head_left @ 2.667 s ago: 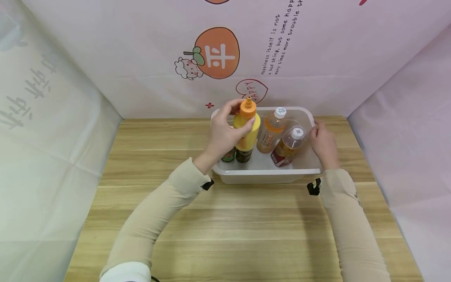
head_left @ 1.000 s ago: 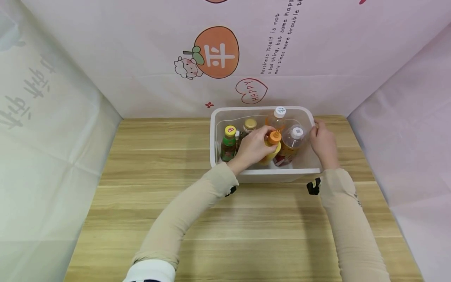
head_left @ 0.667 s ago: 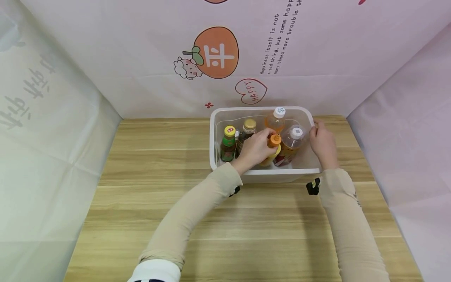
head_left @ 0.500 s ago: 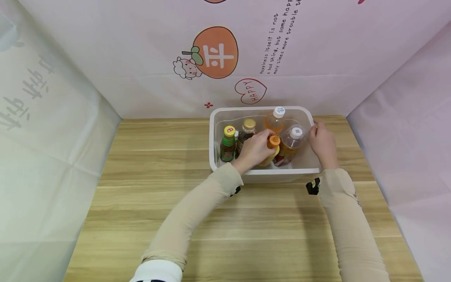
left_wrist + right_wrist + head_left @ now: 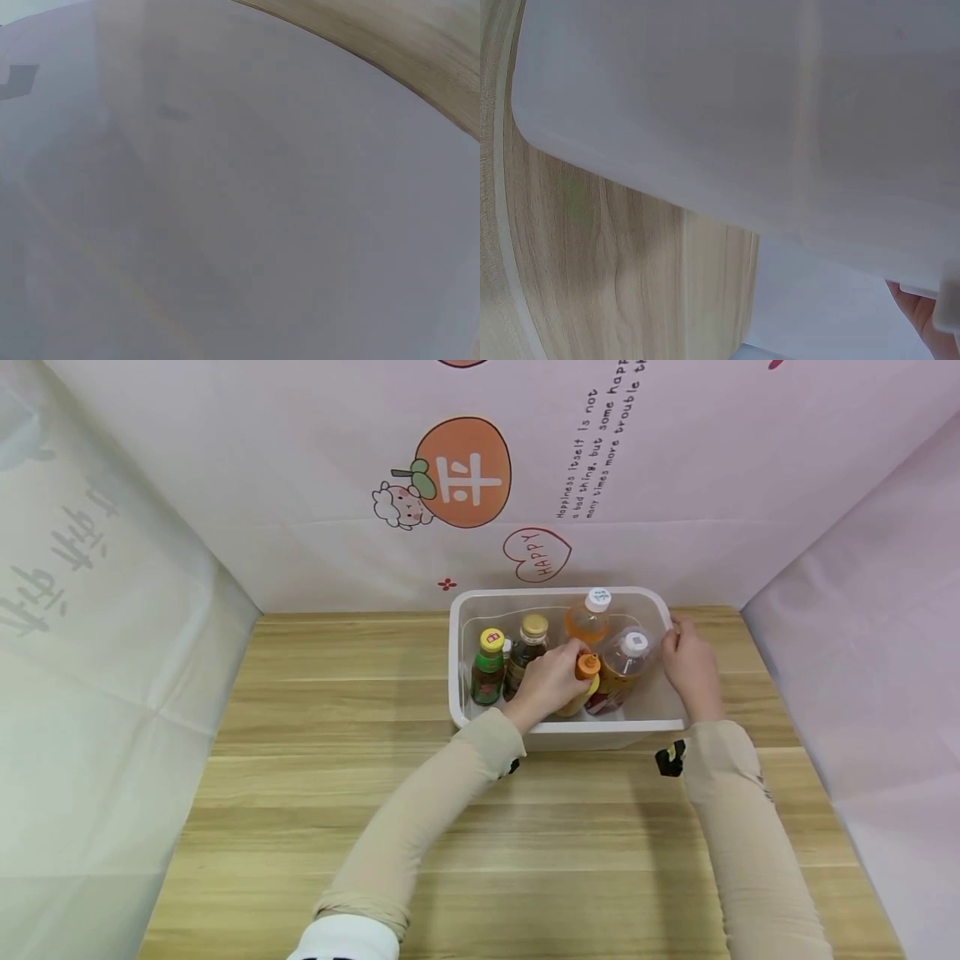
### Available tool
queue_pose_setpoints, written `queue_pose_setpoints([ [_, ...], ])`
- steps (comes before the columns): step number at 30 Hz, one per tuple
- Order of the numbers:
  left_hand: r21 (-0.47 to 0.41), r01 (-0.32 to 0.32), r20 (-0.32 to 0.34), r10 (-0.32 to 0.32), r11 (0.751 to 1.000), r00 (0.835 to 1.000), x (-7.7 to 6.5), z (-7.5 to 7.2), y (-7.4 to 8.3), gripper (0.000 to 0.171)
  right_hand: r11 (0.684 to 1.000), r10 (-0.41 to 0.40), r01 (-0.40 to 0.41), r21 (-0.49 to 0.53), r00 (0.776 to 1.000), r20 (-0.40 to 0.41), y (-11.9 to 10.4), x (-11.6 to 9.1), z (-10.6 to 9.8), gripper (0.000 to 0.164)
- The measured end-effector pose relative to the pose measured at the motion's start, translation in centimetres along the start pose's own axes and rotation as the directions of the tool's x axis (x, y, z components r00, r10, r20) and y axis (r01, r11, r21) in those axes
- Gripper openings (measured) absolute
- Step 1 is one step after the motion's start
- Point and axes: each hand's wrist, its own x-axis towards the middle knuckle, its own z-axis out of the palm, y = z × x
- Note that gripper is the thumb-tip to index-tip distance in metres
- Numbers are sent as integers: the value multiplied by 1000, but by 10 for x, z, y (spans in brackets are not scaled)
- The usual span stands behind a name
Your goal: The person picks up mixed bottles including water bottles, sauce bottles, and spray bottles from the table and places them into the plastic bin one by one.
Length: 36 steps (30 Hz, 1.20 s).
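Note:
In the head view my left hand (image 5: 551, 683) reaches over the near wall of a translucent white storage bin (image 5: 577, 727). Its thumb and fingers grip a yellow squeeze bottle (image 5: 572, 703) just under the orange nozzle cap (image 5: 588, 666); the palm hides much of the bottle. At the bin's right end my right hand (image 5: 692, 667) holds the rim, and its fingers (image 5: 915, 311) show at the corner of the right wrist view. Only the bin's pale wall (image 5: 262, 195) fills the left wrist view, with no hand visible there.
Inside the bin stand a yellow-capped green bottle (image 5: 487, 675), a gold-capped dark bottle (image 5: 531, 647), an orange drink bottle (image 5: 588, 622) and a white-capped bottle (image 5: 624, 664). The bin sits on a wooden table (image 5: 330, 760) against a printed back curtain (image 5: 337, 460).
My left hand has carried the squeeze bottle rightward and down into the bin, between the dark bottle and the white-capped one. My right hand stays on the rim.

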Motion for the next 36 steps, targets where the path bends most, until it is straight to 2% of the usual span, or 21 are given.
queue_pose_setpoints([
  [6,-13,15,14,-15,1000,1000,3,2,-2,39,1000,3,-3,0,1000,7,1,0,0,48],
  [12,-44,16,40,-14,999,999,5,3,-2,37,1000,7,-7,-4,1000,8,2,1,0,49],
  [22,-48,9,90,-5,999,996,6,3,-5,38,1000,2,-2,-7,1000,11,2,3,1,50],
  [36,-101,68,104,-58,993,993,9,7,-7,41,1000,-6,6,-16,1000,3,1,2,0,49],
])
